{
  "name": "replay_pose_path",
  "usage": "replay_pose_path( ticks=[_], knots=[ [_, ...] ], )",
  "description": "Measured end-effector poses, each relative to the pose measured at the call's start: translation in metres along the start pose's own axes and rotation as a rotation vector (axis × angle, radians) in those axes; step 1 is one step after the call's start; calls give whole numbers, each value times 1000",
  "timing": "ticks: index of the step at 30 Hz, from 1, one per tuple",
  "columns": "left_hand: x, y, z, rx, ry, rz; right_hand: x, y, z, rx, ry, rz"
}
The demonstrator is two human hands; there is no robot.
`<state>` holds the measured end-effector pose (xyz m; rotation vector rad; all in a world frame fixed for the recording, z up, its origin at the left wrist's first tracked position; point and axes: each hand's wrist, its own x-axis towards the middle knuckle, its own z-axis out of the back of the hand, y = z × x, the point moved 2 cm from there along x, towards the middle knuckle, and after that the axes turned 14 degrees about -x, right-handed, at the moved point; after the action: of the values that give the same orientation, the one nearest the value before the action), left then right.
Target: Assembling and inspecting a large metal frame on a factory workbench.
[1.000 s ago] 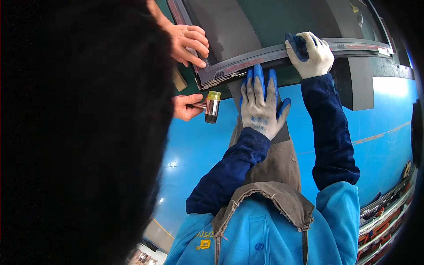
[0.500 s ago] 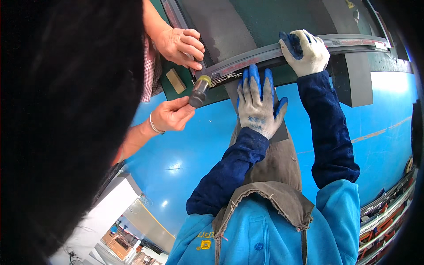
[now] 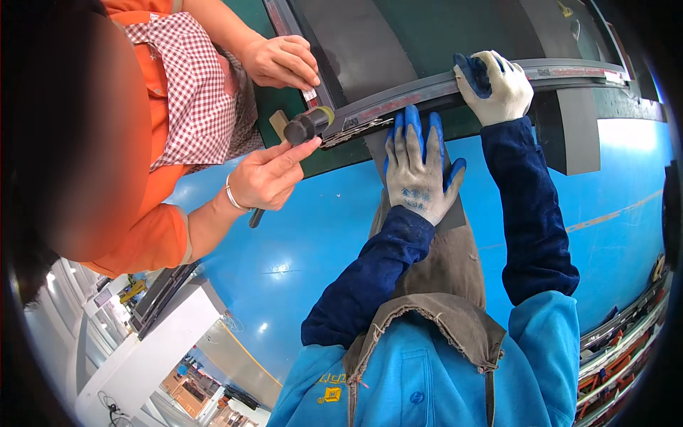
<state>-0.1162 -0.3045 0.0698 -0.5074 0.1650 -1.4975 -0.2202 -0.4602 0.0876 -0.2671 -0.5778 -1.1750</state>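
A grey metal frame surrounds a dark glass-like panel on the work table. My left hand, in a white glove with blue-coated fingers, lies flat with fingers stretched toward the frame's near edge, tips by its underside. Further right, my right hand, gloved the same way, is curled over the near bar of the frame. A co-worker at the left holds a mallet with a black and yellowish head at the near left corner. The co-worker's other hand rests at the frame's left bar, pinching a small white piece.
A wooden block lies on the green table top behind the mallet. Grey box-shaped supports stand under the frame at the right. Below is a blue floor; a rack of long bars stands at lower right.
The co-worker's head and body have moved back to the left, uncovering an apron and orange sleeve. The mallet has shifted up and left, and the other hand has risen slightly. My hands barely move.
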Motion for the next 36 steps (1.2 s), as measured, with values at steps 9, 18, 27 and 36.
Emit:
replay_pose_path(
  ticks=[9, 18, 27, 36],
  knots=[
    [-1, 0, 0, -3, 39, 16, 0, 0, 0, 4, 1, 21],
    [2, -2, 5, -22, 33, 30, 2, 2, 4, 7, -18, 5],
    [-1, 0, 12, -149, -44, 41, 3, 1, 3, 66, -96, 12],
    [-21, 39, 64, -524, -446, 68, 6, 2, 7, 31, -132, 38]
  ],
)
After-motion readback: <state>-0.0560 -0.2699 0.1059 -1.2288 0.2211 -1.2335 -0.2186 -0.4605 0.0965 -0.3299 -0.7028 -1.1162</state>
